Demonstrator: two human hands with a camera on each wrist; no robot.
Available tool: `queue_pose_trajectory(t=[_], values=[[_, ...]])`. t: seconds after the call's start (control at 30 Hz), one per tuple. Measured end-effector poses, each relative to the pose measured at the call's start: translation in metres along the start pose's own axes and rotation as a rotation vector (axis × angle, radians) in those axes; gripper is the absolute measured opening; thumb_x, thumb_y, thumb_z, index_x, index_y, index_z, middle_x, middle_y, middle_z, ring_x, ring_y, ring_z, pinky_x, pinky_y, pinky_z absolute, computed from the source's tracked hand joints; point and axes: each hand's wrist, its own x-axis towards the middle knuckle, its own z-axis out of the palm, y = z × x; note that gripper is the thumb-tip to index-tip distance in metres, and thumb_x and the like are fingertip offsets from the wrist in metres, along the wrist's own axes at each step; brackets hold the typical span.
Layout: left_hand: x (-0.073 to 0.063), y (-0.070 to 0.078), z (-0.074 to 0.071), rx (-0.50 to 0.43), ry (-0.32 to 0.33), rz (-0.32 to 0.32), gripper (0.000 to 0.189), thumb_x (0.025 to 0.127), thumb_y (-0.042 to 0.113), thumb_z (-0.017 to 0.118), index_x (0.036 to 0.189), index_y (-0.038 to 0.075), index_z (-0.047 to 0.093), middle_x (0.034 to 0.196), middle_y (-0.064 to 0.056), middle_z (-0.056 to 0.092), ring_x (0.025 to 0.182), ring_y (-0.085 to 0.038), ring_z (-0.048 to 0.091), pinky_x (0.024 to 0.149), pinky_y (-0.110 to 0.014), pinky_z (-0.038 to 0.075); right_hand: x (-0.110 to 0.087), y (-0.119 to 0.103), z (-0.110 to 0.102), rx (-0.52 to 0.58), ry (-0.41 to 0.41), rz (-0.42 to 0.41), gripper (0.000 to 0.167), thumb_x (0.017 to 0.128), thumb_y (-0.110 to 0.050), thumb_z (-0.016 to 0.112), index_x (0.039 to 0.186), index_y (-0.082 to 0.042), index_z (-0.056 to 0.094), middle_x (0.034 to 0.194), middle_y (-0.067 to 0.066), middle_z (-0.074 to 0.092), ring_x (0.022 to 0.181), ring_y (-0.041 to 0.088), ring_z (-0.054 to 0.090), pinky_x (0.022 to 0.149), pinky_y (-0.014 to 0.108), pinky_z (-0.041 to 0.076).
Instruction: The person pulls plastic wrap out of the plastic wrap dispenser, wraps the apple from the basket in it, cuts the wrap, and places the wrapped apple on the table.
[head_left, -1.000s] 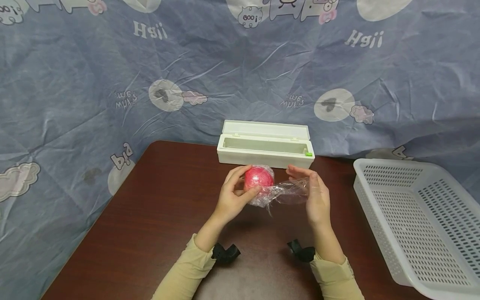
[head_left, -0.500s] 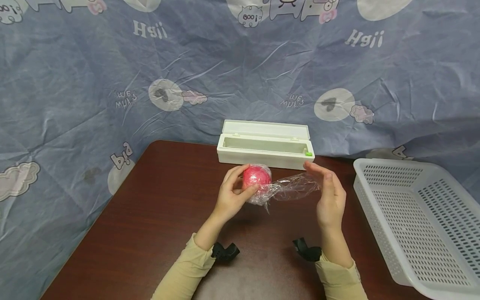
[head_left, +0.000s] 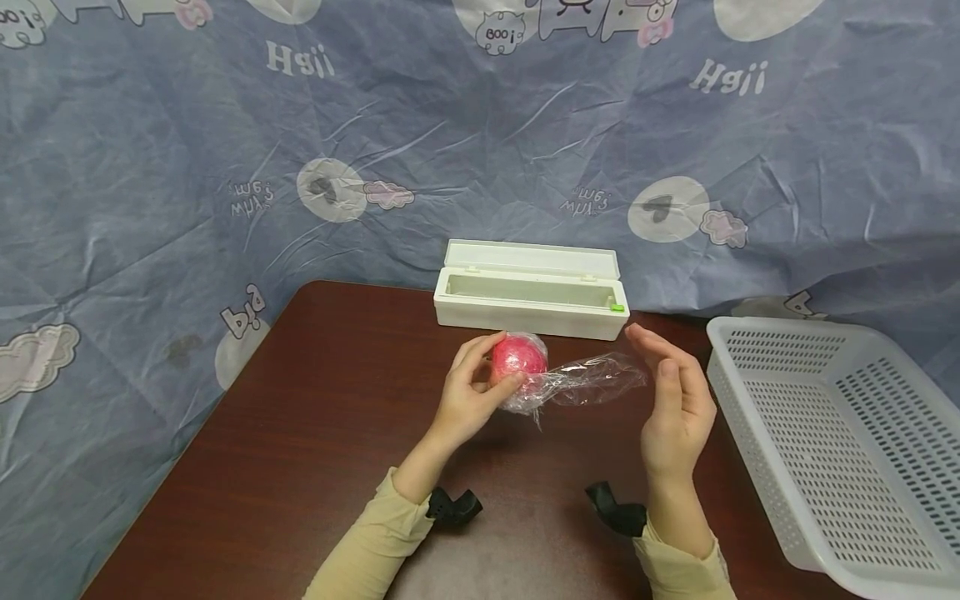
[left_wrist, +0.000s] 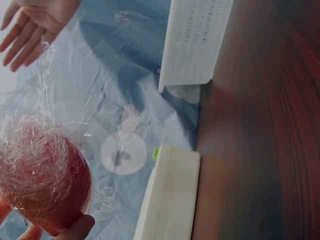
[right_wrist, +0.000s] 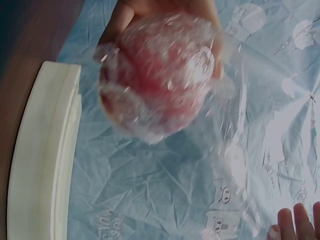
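My left hand (head_left: 463, 407) holds a red, round fruit, apparently an apple (head_left: 517, 355), above the table with thumb and fingers curled round it. Crinkled cling film (head_left: 592, 382) covers the fruit, and a loose, clear tail stretches from it to the right. Beside the end of that tail is my right hand (head_left: 677, 417), its fingers extended and the thumb up. Whether the film touches the right fingers is hard to tell. The left wrist view shows the wrapped apple (left_wrist: 75, 175) close up, with the right hand (left_wrist: 40, 27) apart from it at the upper left.
Behind the hands stands a long white box (head_left: 528, 319), its lid (head_left: 532, 257) raised and a small green piece at its right end. A white perforated basket (head_left: 757, 467) is on the right. Printed blue cloth (head_left: 480, 133) hangs behind the brown table (head_left: 300, 433).
My right hand has moved away to the right, and the film tail lies stretched out behind it. The left hand and the apple have barely shifted.
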Motion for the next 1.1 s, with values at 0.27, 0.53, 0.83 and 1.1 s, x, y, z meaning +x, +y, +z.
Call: queue_pose_trajectory(t=[0.27, 0.53, 0.83, 1.1], values=[[-0.005, 0.002, 0.011, 0.009, -0.036, -0.023, 0.053, 0.079, -0.002, 0.071, 0.128, -0.006, 0.050, 0.127, -0.023, 0.042, 0.094, -0.035, 0.052, 0.073, -0.041, 0.054, -0.014, 0.001, 0.013, -0.114, -0.152, -0.042, 0.021, 0.093, 0.009, 0.042, 0.104, 0.020, 0.057, 0.110, 0.021, 0.064, 0.109, 0.027, 0.058, 0.097, 0.034, 0.040], [-0.010, 0.008, 0.019, -0.059, -0.064, -0.022, 0.054, 0.080, -0.006, 0.068, 0.130, -0.006, 0.048, 0.128, -0.023, 0.042, 0.097, -0.031, 0.056, 0.073, -0.035, 0.055, -0.030, 0.014, 0.030, -0.134, -0.284, -0.006, 0.023, 0.087, 0.019, 0.039, 0.102, 0.020, 0.055, 0.113, 0.026, 0.061, 0.112, 0.027, 0.056, 0.097, 0.033, 0.042], [-0.012, 0.013, 0.024, -0.140, -0.075, -0.011, 0.053, 0.080, -0.011, 0.065, 0.130, -0.008, 0.047, 0.128, -0.023, 0.042, 0.098, -0.030, 0.058, 0.072, -0.034, 0.055, -0.028, 0.009, 0.044, -0.167, -0.265, -0.058, 0.020, 0.090, 0.013, 0.039, 0.096, 0.023, 0.054, 0.107, 0.038, 0.056, 0.113, 0.031, 0.055, 0.099, 0.035, 0.040], [-0.015, 0.017, 0.025, -0.108, -0.094, 0.059, 0.053, 0.078, -0.011, 0.069, 0.127, -0.010, 0.049, 0.124, -0.025, 0.046, 0.095, -0.032, 0.058, 0.070, -0.036, 0.055, -0.035, 0.034, 0.033, -0.206, -0.283, -0.007, 0.026, 0.088, 0.016, 0.035, 0.102, 0.020, 0.056, 0.113, 0.038, 0.053, 0.119, 0.035, 0.049, 0.102, 0.036, 0.037]])
